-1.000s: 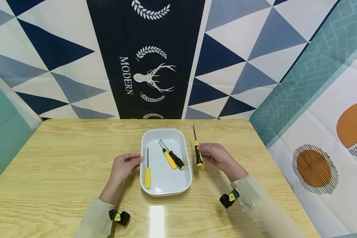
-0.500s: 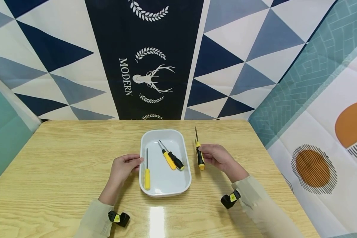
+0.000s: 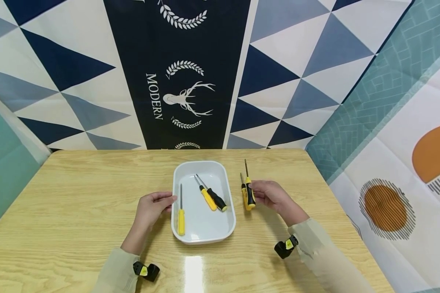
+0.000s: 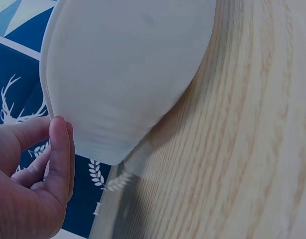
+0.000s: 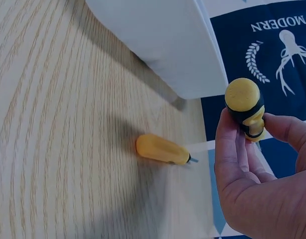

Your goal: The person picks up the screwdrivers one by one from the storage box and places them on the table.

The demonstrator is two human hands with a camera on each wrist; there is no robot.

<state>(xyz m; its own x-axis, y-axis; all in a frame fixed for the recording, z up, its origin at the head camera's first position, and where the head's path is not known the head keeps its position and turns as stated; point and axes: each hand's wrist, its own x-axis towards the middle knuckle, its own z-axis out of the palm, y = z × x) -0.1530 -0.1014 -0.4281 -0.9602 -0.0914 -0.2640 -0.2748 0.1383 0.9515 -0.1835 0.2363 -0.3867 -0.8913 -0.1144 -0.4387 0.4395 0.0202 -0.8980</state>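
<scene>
My left hand [image 3: 152, 209] pinches the left rim of a white tray [image 3: 204, 224] standing on the table; in the left wrist view, thumb and fingers [image 4: 59, 149] meet at its edge. Between the thumb and fingers of my right hand [image 3: 275, 197] is a black-and-yellow screwdriver [image 3: 250, 194], shaft pointing away, held above the table right of the tray. The right wrist view shows its yellow end cap [image 5: 242, 94]. Under it, apart from the hand, a yellow-handled screwdriver [image 5: 162, 149] lies on the wood. Inside the tray are a yellow screwdriver [image 3: 181, 221], a yellow-and-black one [image 3: 208, 199] and a black-handled one [image 3: 217, 200].
The wooden table [image 3: 77, 211] extends on both sides of the tray. A patterned cloth wall [image 3: 183, 134] rises at its back edge. Another printed cloth [image 3: 388, 207] hangs along the right side.
My right hand has shifted slightly right with its screwdriver, so the yellow-handled one on the table shows beside it. My left hand stays on the tray rim.
</scene>
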